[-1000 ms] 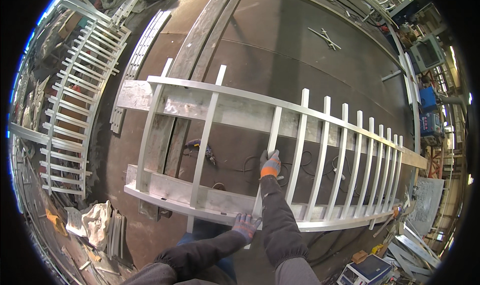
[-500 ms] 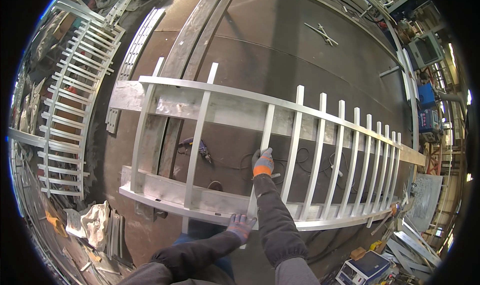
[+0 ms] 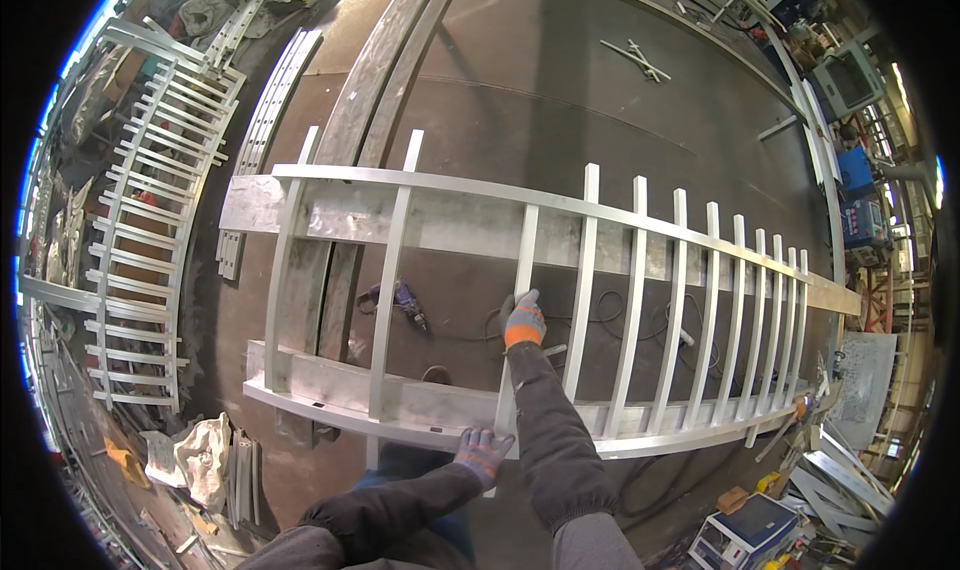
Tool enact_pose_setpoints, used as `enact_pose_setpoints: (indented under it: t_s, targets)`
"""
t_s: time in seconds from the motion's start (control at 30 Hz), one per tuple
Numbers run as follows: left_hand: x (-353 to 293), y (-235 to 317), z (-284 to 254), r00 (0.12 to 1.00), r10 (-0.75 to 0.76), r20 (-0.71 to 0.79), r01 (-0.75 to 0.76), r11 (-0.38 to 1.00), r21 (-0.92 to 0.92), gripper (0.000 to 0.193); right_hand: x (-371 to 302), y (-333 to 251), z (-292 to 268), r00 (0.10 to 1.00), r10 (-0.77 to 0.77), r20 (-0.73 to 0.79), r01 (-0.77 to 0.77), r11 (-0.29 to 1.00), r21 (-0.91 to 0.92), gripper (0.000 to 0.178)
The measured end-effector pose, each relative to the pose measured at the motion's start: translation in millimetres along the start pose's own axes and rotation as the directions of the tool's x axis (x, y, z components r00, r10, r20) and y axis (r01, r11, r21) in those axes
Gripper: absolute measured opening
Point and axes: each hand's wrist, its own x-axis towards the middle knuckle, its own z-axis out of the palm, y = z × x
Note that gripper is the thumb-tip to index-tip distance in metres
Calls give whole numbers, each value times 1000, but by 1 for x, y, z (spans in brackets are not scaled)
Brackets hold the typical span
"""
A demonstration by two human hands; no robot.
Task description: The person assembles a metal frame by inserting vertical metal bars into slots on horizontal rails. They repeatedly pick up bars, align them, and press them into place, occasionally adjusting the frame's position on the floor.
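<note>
A long white metal railing frame [image 3: 440,186] with several upright bars lies across supporting beams in front of me. My right hand [image 3: 524,320], in a grey and orange glove, is closed around the middle of one white bar [image 3: 525,251]. That bar's top end meets the far rail, and its lower end crosses the near rail. My left hand [image 3: 483,452], gloved as well, rests with fingers laid on the near rail [image 3: 390,427], beside the lower end of the same bar. Its thumb side is close to the bar or touching it; I cannot tell which.
A purple power drill [image 3: 408,305] and its cord lie beneath the frame. Another finished-looking railing [image 3: 118,220] stands at the far left. White strips [image 3: 285,88] lie behind it. At the lower right are a blue-topped machine [image 3: 748,532] and metal offcuts [image 3: 842,480].
My view has shifted slightly, so the frame sits a little differently in it. Both hands keep their places on the bar and the rail.
</note>
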Motion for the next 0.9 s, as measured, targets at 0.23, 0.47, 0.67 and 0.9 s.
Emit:
enact_pose_setpoints:
  t_s: [0.23, 0.47, 0.67, 0.9]
  targets:
    - [1, -7, 2, 999, 39, 16, -39, 999, 12, 82, 37, -3, 2, 999, -22, 37, 17, 992, 126, 39]
    - [-6, -7, 19, 990, 97, -101, -79, 983, 163, 77, 40, 49, -7, 950, -220, 220, 162, 953, 255, 76]
    - [-5, -7, 25, 996, 88, -17, -84, 984, 160, 83, 19, 42, 8, 995, -72, 76, 26, 873, 486, 70]
    - [-6, -6, 22, 995, 95, -28, -87, 972, 218, 79, 36, 16, 5, 998, -3, -60, 37, 817, 576, 48]
